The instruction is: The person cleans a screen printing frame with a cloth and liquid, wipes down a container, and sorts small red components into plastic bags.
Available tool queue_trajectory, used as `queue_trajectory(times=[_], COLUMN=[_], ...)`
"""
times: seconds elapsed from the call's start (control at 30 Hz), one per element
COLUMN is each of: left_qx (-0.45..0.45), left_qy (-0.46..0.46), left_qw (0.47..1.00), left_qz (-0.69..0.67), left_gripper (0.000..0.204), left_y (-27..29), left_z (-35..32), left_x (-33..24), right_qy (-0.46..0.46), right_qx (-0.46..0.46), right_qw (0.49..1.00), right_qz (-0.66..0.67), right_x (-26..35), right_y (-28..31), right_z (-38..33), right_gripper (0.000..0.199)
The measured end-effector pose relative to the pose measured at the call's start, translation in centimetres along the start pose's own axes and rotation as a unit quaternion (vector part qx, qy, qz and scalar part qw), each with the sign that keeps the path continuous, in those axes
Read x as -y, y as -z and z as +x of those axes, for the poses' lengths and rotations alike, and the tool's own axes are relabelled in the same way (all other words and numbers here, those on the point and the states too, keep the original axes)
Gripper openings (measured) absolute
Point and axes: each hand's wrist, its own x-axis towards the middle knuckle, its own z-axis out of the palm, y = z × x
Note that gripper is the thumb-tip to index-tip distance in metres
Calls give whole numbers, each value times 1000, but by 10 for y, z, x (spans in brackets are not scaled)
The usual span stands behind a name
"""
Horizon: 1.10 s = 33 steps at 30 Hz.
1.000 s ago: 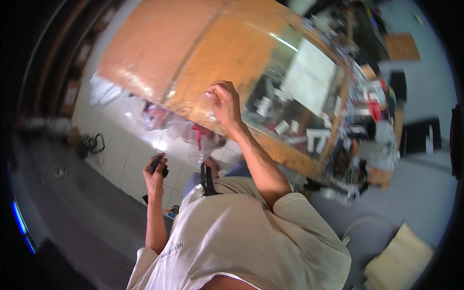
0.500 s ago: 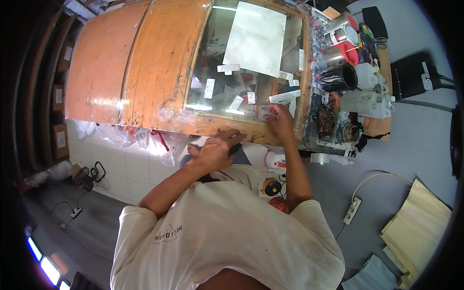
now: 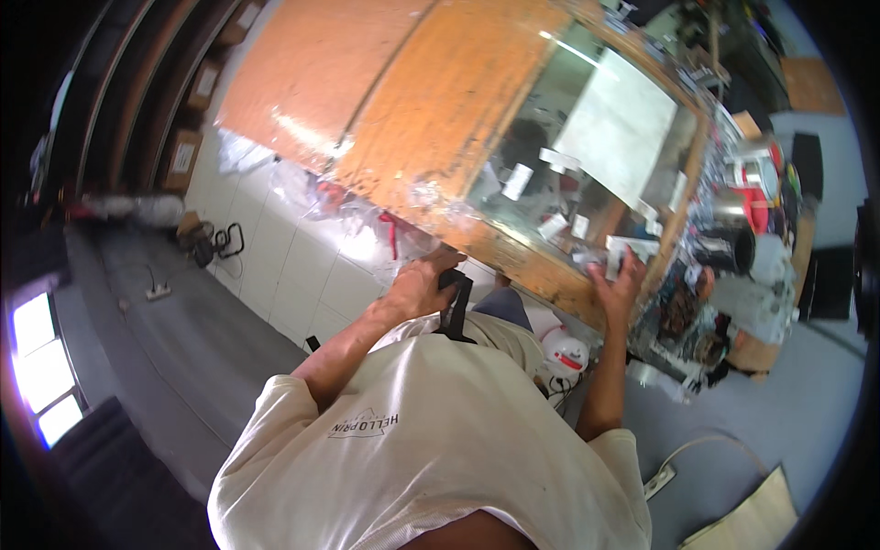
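Observation:
At the near edge of the wooden table (image 3: 412,206), my left hand (image 3: 423,286) is closed around a black strap-like object (image 3: 458,307). The object hangs down in front of my shirt; its exact kind is unclear. My right hand (image 3: 620,282) reaches over the near right corner of the glass panel (image 3: 513,215), thumb and fingers apart. Between them a small white piece (image 3: 612,266) shows, beside a longer white strip (image 3: 632,245); whether the fingers touch it I cannot tell. Farther back on the glass lies a white sheet (image 3: 616,128), with several short white strips around it.
Paint cans (image 3: 750,174), a black container (image 3: 722,249) and translucent jugs (image 3: 756,298) crowd the table's right side. Clear plastic bags (image 3: 312,188) hang below the near left edge. A dark grey bench (image 3: 202,321) stands at left; a white and red object (image 3: 564,350) is beneath the table.
My view has turned, so the table appears tilted and farther right. My left hand has drawn back off the table edge with the black object. The right hand's fingers have spread.

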Motion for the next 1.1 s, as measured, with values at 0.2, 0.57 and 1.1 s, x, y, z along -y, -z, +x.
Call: queue_trajectory(times=[0.2,0.57,1.1], left_qx=[-187,-253,-174], left_qy=[82,12,-138], left_qw=[979,958,969], left_qz=[-13,137,107], left_gripper=[41,26,16], left_y=[34,71,67], left_z=[-40,79,70], left_x=[80,102,11], right_qy=[-7,35,-148], right_qx=[30,116,83], right_qw=[992,992,966], right_qz=[119,42,196], right_x=[123,229,34], right_y=[-43,-145,68], right_z=[31,33,3], right_gripper=[45,13,19])
